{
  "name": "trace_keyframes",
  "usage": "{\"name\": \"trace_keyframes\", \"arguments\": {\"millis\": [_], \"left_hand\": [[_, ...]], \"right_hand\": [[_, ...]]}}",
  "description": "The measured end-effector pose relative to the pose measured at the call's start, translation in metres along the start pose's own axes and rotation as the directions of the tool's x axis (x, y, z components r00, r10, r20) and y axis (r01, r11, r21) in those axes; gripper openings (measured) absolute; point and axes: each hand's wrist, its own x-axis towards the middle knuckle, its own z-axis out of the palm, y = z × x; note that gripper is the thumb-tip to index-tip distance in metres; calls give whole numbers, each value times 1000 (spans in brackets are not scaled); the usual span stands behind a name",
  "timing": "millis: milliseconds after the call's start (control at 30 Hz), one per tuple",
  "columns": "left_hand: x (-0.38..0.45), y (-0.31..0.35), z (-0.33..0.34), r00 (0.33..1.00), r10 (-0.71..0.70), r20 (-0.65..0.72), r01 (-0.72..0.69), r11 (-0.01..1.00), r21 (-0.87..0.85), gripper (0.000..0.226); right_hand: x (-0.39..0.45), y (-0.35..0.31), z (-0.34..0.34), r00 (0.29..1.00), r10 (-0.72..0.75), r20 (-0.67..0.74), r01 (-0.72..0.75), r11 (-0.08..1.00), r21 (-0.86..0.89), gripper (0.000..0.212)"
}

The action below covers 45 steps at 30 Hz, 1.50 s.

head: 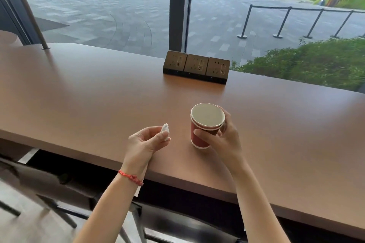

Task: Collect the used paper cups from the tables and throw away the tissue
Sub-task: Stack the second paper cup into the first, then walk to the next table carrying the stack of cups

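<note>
Red paper cups (199, 136) with white rims, nested one inside another, are gripped by my right hand (225, 140) just above the brown counter (98, 94). The thumb crosses the front of the cups and the fingers wrap round the far side. The top cup looks empty inside. A little to the left, my left hand (144, 144) pinches a small crumpled white tissue (165, 131) between thumb and fingertips, palm turned up, above the counter near its front edge.
A row of three bronze power sockets (196, 68) stands at the counter's far edge against the window pillar (178, 14). A slanted pole (29, 12) meets the counter at the far left. Dark chairs (59, 189) sit below the near edge.
</note>
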Motion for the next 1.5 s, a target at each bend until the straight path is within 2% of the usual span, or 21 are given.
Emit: {"name": "trace_keyframes", "arguments": {"millis": [133, 267, 600, 767, 833, 967, 1033, 1200, 1367, 1500], "left_hand": [[0, 4, -7, 1000, 9, -13, -9, 1000, -10, 25], [-2, 10, -20, 999, 28, -46, -29, 999, -21, 28], [-25, 39, -89, 965, 141, -222, -147, 989, -11, 35], [-51, 49, -126, 910, 199, -363, -206, 978, 20, 43], [-65, 49, -136, 880, 230, -415, -232, 972, 46, 39], [-102, 44, -152, 781, 271, -563, -275, 958, 81, 26], [-124, 38, -157, 709, 279, -647, -286, 953, 98, 24], [-183, 12, -154, 534, 256, -806, -308, 946, 97, 25], [-240, -14, -142, 371, 209, -905, -319, 944, 87, 33], [-285, -29, -138, 224, 191, -956, -333, 937, 110, 27]], "right_hand": [[2, 0, 5, 999, 7, -36, -7, 1000, 15, 61], [3, -7, 20, 1000, 12, -16, -11, 998, 60, 56], [1, -25, 92, 973, 4, 232, -53, 978, 204, 46], [-9, -30, 131, 930, -34, 365, -68, 963, 262, 43], [-14, -31, 143, 907, -50, 417, -78, 956, 284, 43], [-28, -31, 167, 821, -66, 566, -143, 938, 317, 47], [-38, -30, 174, 764, -56, 643, -198, 928, 316, 49], [-68, -29, 179, 615, -76, 785, -215, 942, 260, 52], [-104, -24, 189, 440, -64, 896, -230, 956, 181, 34], [-139, -28, 205, 290, -79, 954, -249, 956, 155, 30]]}}
